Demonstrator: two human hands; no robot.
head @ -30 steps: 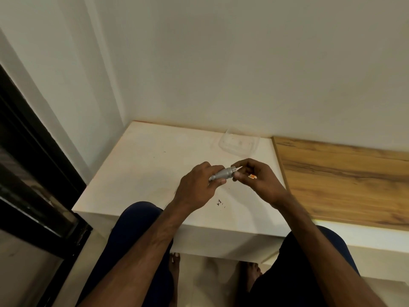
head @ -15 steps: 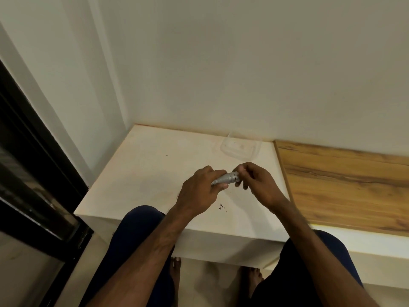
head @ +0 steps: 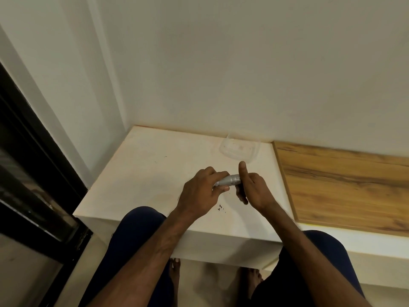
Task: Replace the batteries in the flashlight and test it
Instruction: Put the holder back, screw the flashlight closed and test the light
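Flashlight: a small silver-grey one, held roughly level just above the white tabletop, between the two hands and near the tabletop's front right part. Its narrow end disappears into the left hand, whose fingers and thumb curl round the barrel and grasp it firmly. Its wider head points toward the right hand, which meets it at that end. One digit of the right hand stands straight up beside the head, while the others curl downward below and behind it. Whether those curled fingers actually grip the head I cannot tell, since the hand itself hides the contact.

On the tabletop just below the hands lie a few tiny dark specks. A clear plastic container sits further back, close to the wall and near the tabletop's right edge. Just beside that edge begins a wood-grain surface, running off to the right. A black frame stands at the far left. The person sits with knees in dark blue trousers against the front of the tabletop, and bare feet show on the floor beneath it.
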